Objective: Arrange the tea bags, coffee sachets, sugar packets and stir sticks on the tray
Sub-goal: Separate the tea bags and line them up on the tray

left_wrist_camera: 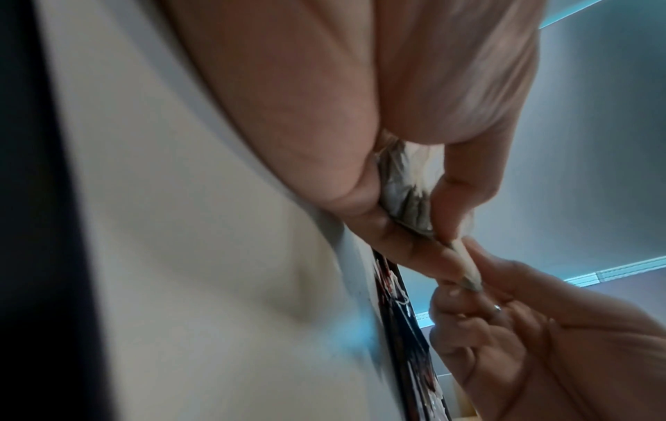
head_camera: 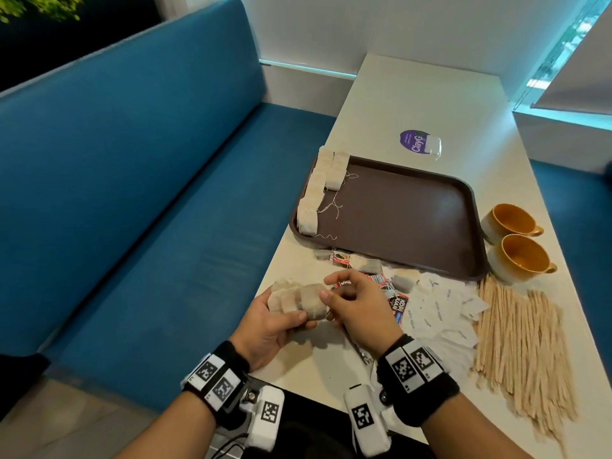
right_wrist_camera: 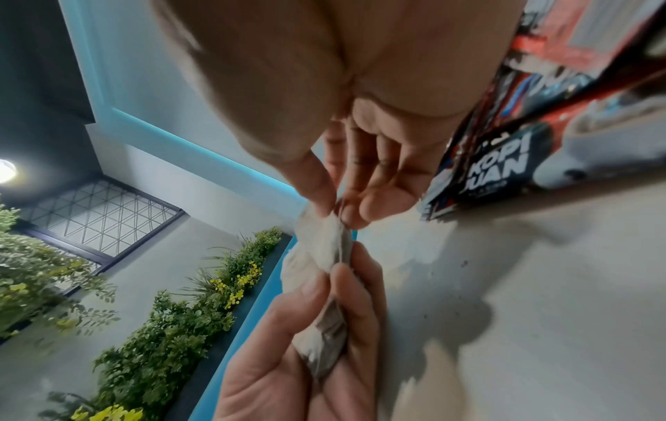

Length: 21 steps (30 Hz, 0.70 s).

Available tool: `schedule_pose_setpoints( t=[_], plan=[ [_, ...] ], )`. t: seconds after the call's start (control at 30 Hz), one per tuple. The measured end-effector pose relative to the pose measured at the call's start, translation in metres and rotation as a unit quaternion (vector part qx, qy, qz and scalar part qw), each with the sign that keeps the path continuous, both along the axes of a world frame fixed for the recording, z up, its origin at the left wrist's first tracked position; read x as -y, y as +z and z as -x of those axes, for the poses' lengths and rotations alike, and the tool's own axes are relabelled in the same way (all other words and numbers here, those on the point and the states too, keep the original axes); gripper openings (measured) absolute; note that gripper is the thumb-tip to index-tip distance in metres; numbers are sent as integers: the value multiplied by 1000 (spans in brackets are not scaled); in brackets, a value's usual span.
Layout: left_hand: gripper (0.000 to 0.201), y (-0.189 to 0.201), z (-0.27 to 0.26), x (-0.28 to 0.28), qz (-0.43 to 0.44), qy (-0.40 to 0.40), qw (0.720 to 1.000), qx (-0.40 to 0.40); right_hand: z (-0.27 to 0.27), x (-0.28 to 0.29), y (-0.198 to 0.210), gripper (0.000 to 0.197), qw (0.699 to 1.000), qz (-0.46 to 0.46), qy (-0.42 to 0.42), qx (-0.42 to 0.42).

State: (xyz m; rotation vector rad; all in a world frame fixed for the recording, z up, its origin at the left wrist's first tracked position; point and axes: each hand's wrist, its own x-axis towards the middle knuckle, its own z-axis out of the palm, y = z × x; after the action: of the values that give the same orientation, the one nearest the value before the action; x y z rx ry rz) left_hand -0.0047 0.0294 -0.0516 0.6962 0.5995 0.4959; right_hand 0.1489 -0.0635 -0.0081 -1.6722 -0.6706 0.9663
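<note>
My left hand [head_camera: 288, 313] grips a fanned stack of tea bags [head_camera: 298, 301] just above the table's near left edge. My right hand [head_camera: 331, 288] pinches the right end of that stack between thumb and fingers. The right wrist view shows that pinch on the tea bags [right_wrist_camera: 324, 245]; the left wrist view shows the stack [left_wrist_camera: 407, 188] clamped under my left thumb. The brown tray [head_camera: 397, 210] carries a row of tea bags [head_camera: 318, 190] along its left rim. Coffee sachets [head_camera: 397, 304], white sugar packets [head_camera: 440, 313] and a pile of wooden stir sticks [head_camera: 520, 339] lie on the table in front of the tray.
Two orange-lined cups [head_camera: 510, 220] [head_camera: 520, 256] stand by the tray's right rim. Loose tea bags [head_camera: 367, 263] lie at the tray's near edge. A purple sticker [head_camera: 414, 142] is beyond the tray. A blue bench [head_camera: 149, 193] runs along the table's left side.
</note>
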Motion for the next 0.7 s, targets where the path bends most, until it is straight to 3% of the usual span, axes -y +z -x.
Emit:
schedule_pose_setpoints(
  t=[0.13,0.4,0.53,0.6,0.7],
  plan=[
    [60,2,-2,2,-2,8,1000,-21,-4,3,-1,14,999,-25,-3,28],
    [51,-1,-2,0,2,25,1000,-16,-11,2,6,21,995,-3,76,59],
    [61,0,0,-1,-20,12,999,-30,-23,-5,8,20,995,22,61,77],
    [55,-3,3,-5,-4,3,1000,-7,-37,-16,13,21,994,25,47,96],
    [67,-5,3,-8,23,-2,1000,17,-68,-42,25,22,993,12,12,121]
  ],
)
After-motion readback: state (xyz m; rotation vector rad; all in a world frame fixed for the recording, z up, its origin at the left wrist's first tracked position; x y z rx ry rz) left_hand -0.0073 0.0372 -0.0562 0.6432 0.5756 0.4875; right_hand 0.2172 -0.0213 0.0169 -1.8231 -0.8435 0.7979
